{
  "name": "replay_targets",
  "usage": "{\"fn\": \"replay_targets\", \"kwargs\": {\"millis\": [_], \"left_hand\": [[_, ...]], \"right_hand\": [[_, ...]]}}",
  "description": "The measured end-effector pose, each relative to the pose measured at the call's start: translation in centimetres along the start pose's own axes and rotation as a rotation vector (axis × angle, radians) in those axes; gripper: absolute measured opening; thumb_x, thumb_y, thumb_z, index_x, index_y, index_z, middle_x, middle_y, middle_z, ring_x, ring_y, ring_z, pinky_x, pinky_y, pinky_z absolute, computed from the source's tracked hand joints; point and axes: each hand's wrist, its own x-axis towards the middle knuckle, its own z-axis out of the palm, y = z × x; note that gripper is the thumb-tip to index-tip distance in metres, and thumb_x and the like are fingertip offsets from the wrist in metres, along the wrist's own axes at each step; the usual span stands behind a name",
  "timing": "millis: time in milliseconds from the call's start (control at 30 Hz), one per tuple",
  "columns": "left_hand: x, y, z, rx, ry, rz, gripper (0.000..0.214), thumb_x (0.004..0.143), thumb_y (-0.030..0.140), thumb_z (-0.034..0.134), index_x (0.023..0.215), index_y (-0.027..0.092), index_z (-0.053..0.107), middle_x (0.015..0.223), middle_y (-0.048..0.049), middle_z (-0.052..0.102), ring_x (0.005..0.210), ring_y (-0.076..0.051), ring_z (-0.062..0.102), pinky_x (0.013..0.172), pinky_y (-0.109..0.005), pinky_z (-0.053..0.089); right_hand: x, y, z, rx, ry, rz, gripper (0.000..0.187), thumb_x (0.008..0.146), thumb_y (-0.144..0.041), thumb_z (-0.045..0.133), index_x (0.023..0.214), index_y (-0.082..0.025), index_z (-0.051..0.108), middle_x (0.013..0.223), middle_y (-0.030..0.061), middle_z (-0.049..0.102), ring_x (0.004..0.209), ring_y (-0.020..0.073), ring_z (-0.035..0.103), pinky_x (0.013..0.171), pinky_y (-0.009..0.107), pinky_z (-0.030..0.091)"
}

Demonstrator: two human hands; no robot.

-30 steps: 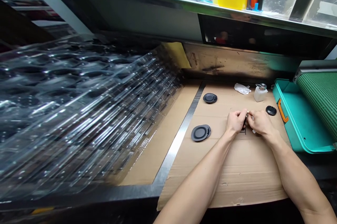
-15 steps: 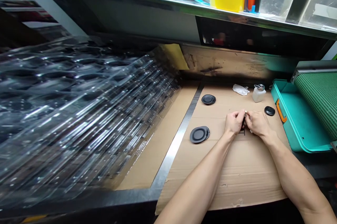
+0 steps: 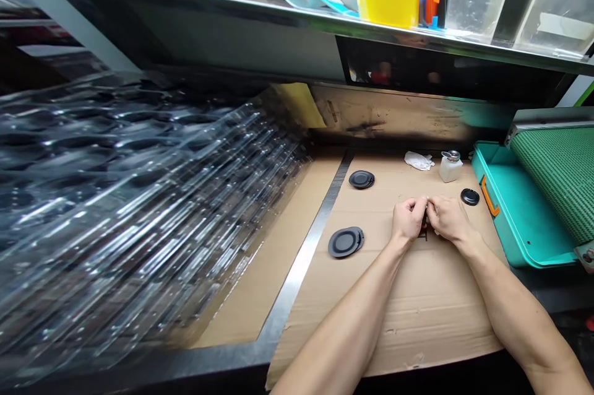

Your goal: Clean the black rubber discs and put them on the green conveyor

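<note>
My left hand (image 3: pixel 408 220) and my right hand (image 3: pixel 448 218) meet above a cardboard sheet (image 3: pixel 408 314), pinching a small dark part (image 3: pixel 426 217) between their fingertips. Most of that part is hidden by my fingers, so its shape cannot be made out. Left of my hands lies a black round rubber-like disc (image 3: pixel 346 242), with a smaller one (image 3: pixel 361 179) farther back. A little black disc (image 3: pixel 470 197) sits to the right of my right hand. Behind my hands stand a white bottle with a metal top (image 3: pixel 451 167) and a crumpled white tissue (image 3: pixel 419 161).
A teal tray with an orange handle (image 3: pixel 520 221) stands to the right, beside a green mesh surface (image 3: pixel 557 178). Stacked clear plastic blister trays (image 3: pixel 139 197) fill the left. A metal strip (image 3: pixel 297 277) runs beside the cardboard. An overhead shelf (image 3: pixel 278 11) holds coloured items.
My hands stay together on the small dark part, with only slight finger movement. The whole scene has drifted a little left and the shelf has risen in the picture, as my head moved.
</note>
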Motion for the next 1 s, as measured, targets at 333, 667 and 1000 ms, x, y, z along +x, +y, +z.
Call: {"fn": "replay_targets", "kwargs": {"millis": [333, 667, 1000], "left_hand": [[1.2, 2.8, -0.6, -0.56, -0.039, -0.58, 0.038, 0.099, 0.039, 0.034, 0.084, 0.012, 0.056, 0.065, -0.0118, 0.066, 0.043, -0.012, 0.056, 0.034, -0.018, 0.037], [1.7, 3.9, -2.0, -0.75, -0.019, -0.746, 0.037, 0.1, 0.038, 0.035, 0.092, 0.009, 0.056, 0.07, -0.0156, 0.066, 0.044, -0.011, 0.056, 0.033, -0.015, 0.041], [1.8, 3.2, -1.3, -0.674, 0.008, -0.634, 0.041, 0.101, 0.045, 0.038, 0.09, 0.011, 0.057, 0.07, -0.014, 0.069, 0.043, -0.012, 0.056, 0.036, -0.018, 0.04]], "right_hand": [[0.4, 1.3, -0.2, 0.105, 0.146, 0.062, 0.031, 0.101, -0.025, 0.041, 0.087, -0.019, 0.069, 0.089, 0.006, 0.073, 0.082, 0.0166, 0.065, 0.073, 0.025, 0.037], [0.0, 4.3, -2.7, -0.073, -0.032, 0.33, 0.027, 0.089, -0.027, 0.05, 0.081, -0.021, 0.075, 0.082, 0.0089, 0.074, 0.077, 0.0211, 0.066, 0.067, 0.028, 0.036], [-0.2, 3.2, -1.5, 0.121, -0.068, 0.074, 0.029, 0.095, -0.038, 0.055, 0.11, -0.022, 0.073, 0.11, 0.0081, 0.071, 0.096, 0.0193, 0.064, 0.082, 0.026, 0.044]]}}
